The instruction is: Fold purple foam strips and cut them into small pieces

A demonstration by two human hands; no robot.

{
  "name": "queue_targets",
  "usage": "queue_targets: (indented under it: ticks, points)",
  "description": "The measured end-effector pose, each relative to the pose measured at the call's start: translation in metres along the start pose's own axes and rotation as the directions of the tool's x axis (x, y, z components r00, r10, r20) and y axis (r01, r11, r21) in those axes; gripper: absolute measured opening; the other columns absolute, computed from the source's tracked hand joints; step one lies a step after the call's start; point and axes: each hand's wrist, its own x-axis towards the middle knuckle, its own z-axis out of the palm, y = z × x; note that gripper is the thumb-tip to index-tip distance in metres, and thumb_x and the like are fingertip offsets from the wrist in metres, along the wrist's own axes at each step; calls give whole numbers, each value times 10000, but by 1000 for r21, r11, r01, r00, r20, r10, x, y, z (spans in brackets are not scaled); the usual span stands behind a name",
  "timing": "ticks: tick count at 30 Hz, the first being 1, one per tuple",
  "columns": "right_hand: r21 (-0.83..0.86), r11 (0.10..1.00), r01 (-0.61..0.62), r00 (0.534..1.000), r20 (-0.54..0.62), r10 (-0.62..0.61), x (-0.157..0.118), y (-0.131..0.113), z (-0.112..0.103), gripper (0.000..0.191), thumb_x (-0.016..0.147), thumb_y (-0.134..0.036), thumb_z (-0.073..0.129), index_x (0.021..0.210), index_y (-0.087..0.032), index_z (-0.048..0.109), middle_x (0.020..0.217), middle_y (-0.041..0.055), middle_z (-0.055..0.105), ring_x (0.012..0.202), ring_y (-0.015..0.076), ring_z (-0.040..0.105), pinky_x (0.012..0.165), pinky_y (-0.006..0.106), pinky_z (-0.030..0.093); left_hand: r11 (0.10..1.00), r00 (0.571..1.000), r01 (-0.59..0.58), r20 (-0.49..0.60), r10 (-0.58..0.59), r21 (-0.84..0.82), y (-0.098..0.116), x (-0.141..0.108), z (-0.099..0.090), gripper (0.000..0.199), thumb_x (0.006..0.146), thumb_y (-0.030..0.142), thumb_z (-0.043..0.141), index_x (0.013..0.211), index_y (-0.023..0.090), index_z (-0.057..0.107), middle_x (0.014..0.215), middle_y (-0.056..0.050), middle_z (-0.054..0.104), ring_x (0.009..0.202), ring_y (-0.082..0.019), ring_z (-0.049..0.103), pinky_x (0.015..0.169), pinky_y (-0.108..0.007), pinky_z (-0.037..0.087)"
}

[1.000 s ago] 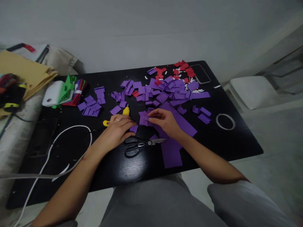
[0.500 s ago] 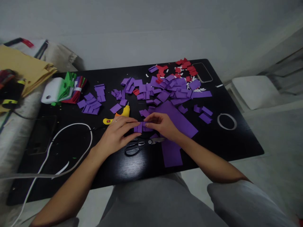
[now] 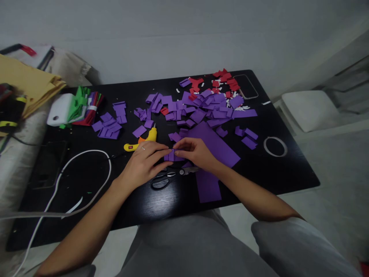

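Note:
Between my two hands is a folded purple paper piece [image 3: 171,156], with a crease standing near its middle. My left hand [image 3: 145,161] has thumb and fingers closed on its left end. My right hand [image 3: 196,153] pinches the right end between thumb and fingertips. Just behind my left hand lies a yellow glue gun [image 3: 148,137]. Black-handled scissors [image 3: 160,183] rest in front of the paper, their blades partly under my right hand. Large purple paper sheets [image 3: 208,188] extend beneath and beyond my right wrist.
Many folded purple pieces [image 3: 213,105] are heaped at the back, with red pieces [image 3: 229,80] behind them. Another purple group [image 3: 108,127] lies left, near green strips [image 3: 79,104]. A white cable [image 3: 83,152] loops at left. A tape ring [image 3: 275,147] sits at right.
The whole view has shifted very slightly. Both hands stay on the purple paper piece, with only tiny movement of the fingers.

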Motion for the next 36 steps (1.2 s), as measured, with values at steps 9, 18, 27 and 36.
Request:
queue_targets:
  ticks: [9, 18, 27, 36]
  points:
    - [19, 1000, -12, 1000, 6, 12, -1, 0, 0, 172, 716, -240, 842, 872, -212, 775, 875, -8, 783, 859, 164, 735, 920, 345, 587, 1000, 1000, -5, 25, 5, 21, -1, -1, 1, 325, 953, 325, 747, 1259, 234, 693, 1185, -107, 748, 1088, -262, 710, 994, -439, 537]
    - [65, 997, -39, 999, 3, 39, -2, -2, 2, 214, 690, -269, 874, 862, -200, 769, 864, -11, 761, 838, 149, 711, 898, 321, 576, 996, 998, -69, 12, 68, 63, -2, 0, 2, 340, 935, 268, 767, 1250, 177, 675, 1163, -130, 739, 1066, -267, 702, 963, -441, 550]
    - [94, 995, -22, 1000, -17, 24, -3, 1, 5, 271, 650, -267, 919, 842, -199, 739, 858, -16, 738, 823, 141, 695, 864, 312, 575, 1000, 1000, 1, 10, -1, -29, 2, -1, 0, 475, 913, 321, 795, 1336, 192, 623, 1252, -141, 719, 1157, -278, 694, 1027, -445, 555]
    - [34, 991, 130, 990, -65, -128, -8, -1, 8, 265, 730, -313, 903, 939, -214, 771, 953, 24, 786, 932, 185, 746, 908, 348, 601, 849, 892, 392, -77, -445, -355, 15, 0, 9, 300, 927, 319, 772, 1198, 200, 717, 982, -25, 772, 863, -163, 735, 847, -288, 601]
